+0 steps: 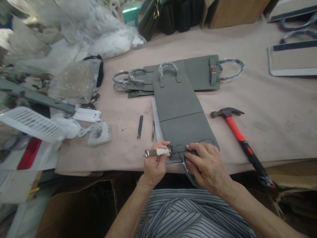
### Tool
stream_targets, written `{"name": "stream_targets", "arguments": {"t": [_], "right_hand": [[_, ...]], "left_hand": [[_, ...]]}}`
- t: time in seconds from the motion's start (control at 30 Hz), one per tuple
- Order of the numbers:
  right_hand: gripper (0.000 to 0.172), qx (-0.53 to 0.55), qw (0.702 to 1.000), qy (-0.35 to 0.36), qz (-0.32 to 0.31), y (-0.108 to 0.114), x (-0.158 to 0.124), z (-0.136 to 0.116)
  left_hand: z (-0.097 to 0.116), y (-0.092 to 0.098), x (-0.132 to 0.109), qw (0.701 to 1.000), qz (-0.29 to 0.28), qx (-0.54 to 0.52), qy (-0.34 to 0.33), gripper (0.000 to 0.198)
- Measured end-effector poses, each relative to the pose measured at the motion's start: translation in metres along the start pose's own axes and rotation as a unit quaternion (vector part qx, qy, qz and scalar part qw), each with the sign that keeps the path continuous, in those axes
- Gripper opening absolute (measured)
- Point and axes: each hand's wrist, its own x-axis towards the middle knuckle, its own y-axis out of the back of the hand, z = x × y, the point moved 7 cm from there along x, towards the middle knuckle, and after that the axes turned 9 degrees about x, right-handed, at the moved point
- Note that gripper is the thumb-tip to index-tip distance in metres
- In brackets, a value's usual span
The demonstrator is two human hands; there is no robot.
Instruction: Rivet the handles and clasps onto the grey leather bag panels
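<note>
A long grey bag panel [180, 102], leather-like, lies lengthwise before me with its near end at the table edge. My left hand [155, 163] is closed around a short piece with a silver metal end and a brown-and-white body [158, 152]; its exact kind is unclear. The fingers are at the panel's left near corner. My right hand [208, 165] is closed, its bent fingers pressing on the strap along the panel's near end, by a small shiny metal fitting [187, 146]. A grey handle [187, 170] hangs below, partly hidden by the right fingers.
A claw hammer [239, 132] with a red-and-black handle lies to the right. Left of the panel are a dark flat strip [140, 126] and a thin metal rod [153, 131]. More grey panels [201, 74] lie behind. A white fan [39, 124] and plastic wrapping [74, 79] occupy the left.
</note>
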Motion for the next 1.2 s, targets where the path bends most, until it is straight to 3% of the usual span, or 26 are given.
{"name": "stream_targets", "arguments": {"t": [0.27, 0.37, 0.43, 0.5, 0.57, 0.63, 0.77, 0.87, 0.97, 1.03, 1.1, 1.13, 1.2], "right_hand": [[0.017, 0.021, 1.0, -0.001, -0.004, 0.0, 0.0, 0.001], [0.019, 0.055, 0.995, -0.042, 0.075, 0.013, -0.008, 0.007], [0.021, 0.068, 0.972, -0.149, 0.167, 0.027, -0.025, 0.024], [0.031, 0.1, 0.917, -0.308, 0.233, 0.033, -0.053, 0.048], [0.046, 0.176, 0.836, -0.448, 0.262, 0.027, -0.083, 0.067], [0.059, 0.269, 0.759, -0.528, 0.269, 0.014, -0.103, 0.073], [0.073, 0.453, 0.641, -0.556, 0.273, -0.01, -0.112, 0.061], [0.05, 0.568, 0.542, -0.548, 0.289, -0.021, -0.116, 0.055], [0.032, 0.643, 0.476, -0.557, 0.224, -0.036, -0.117, 0.051], [0.032, 0.678, 0.457, -0.556, 0.149, -0.051, -0.113, 0.043], [0.036, 0.707, 0.465, -0.527, 0.076, -0.065, -0.101, 0.032], [0.039, 0.711, 0.487, -0.504, 0.051, -0.071, -0.094, 0.028], [0.043, 0.679, 0.561, -0.471, 0.043, -0.078, -0.081, 0.026]], "left_hand": [[0.005, -0.001, -0.003, 1.0, 0.011, -0.008, -0.027, 0.014], [0.001, 0.0, -0.003, 1.0, 0.02, -0.01, 0.011, 0.01], [-0.002, 0.001, -0.003, 0.999, 0.023, -0.013, 0.034, 0.007], [-0.003, 0.001, -0.003, 0.999, 0.023, -0.018, 0.043, 0.008], [-0.004, 0.001, -0.003, 0.999, 0.021, -0.024, 0.043, 0.008], [-0.003, 0.0, -0.003, 0.999, 0.016, -0.029, 0.032, 0.009], [-0.001, -0.003, -0.009, 0.999, -0.005, -0.03, 0.02, 0.009], [0.001, -0.006, -0.017, 0.999, -0.007, -0.041, 0.031, 0.01], [0.002, -0.008, -0.023, 0.997, -0.009, -0.057, 0.054, 0.01], [0.003, -0.008, -0.025, 0.996, -0.007, -0.059, 0.067, 0.009], [0.002, -0.007, -0.025, 0.995, -0.007, -0.054, 0.089, 0.01], [0.0, -0.007, -0.026, 0.993, -0.009, -0.054, 0.105, 0.011], [-0.002, -0.008, -0.027, 0.989, -0.017, -0.062, 0.134, 0.014]]}}
